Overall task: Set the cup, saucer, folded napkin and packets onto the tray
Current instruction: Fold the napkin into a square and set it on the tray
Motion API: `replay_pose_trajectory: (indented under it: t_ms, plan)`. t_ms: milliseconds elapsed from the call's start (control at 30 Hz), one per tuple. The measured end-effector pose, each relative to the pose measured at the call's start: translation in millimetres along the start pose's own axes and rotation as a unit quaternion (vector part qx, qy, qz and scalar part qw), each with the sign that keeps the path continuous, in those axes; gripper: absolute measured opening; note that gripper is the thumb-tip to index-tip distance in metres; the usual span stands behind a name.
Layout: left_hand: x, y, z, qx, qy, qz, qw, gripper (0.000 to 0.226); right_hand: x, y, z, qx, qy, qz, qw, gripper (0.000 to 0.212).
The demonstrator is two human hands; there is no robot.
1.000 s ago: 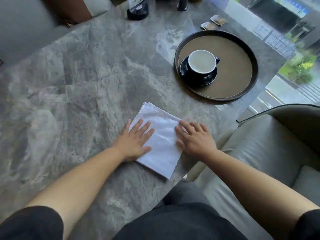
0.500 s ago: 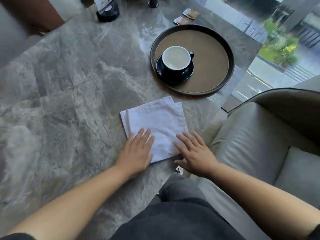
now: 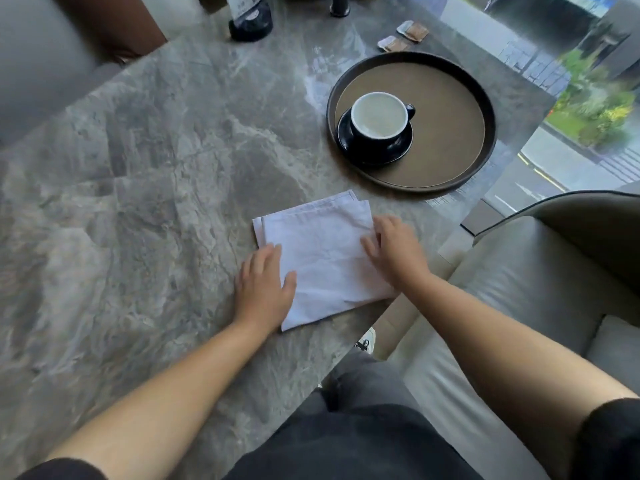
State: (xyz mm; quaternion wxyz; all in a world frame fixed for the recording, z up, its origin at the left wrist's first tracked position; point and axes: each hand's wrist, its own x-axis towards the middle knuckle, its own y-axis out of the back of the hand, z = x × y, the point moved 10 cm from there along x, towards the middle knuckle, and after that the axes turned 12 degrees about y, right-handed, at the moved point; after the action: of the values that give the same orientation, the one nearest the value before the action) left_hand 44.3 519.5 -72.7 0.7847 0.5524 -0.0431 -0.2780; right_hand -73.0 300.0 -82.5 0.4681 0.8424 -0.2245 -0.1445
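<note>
Both flat, open: left hand [image 3: 265, 287] and right hand [image 3: 394, 251] press the folded napkin's [image 3: 323, 258] opposite edges

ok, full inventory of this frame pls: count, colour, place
tray: 1, dark rim with brown base, far right of table
saucer: 1, black, on tray, left part
cup: 1, black outside, pale inside, on saucer
napkin: 1, white, folded, on table at near edge, off the tray
packets: 2, brown and white, on table beyond tray
bottle: 1, dark, far edge, only the base shows
table: 1, grey marble
chair: 1, light grey, right of table
left hand: open, flat on napkin's left edge
right hand: open, on napkin's right edge
</note>
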Motion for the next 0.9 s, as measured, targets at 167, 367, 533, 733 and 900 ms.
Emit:
replay_pose_trajectory:
  t_ms: [167,367,533,733,900]
  plan:
    - [69.5,19.3,-24.3,-0.097,0.198,0.018,0.975,0.031,48.6,-2.2,27.1,0.102,-0.144,-0.008,0.984,0.038]
    - [82.1,19.2,-41.0,-0.206,0.219,0.024,0.953,0.018,73.2,8.5,17.0,0.176,-0.097,0.052,0.978,0.006]
    - [86.2,21.1,-49.4,-0.196,0.224,0.036,0.954,0.02,84.5,-0.4,15.0,0.075,-0.093,0.009,0.993,0.011]
    - [60.8,40.6,-31.1,-0.085,0.125,0.089,0.984,0.043,51.8,23.2,0.8,0.017,0.061,0.044,0.997,0.025]
    - [-46.0,6.6,28.3,0.092,-0.265,0.054,0.958,0.027,-32.6,5.7,-46.1,-0.053,0.346,-0.052,0.935,0.025]
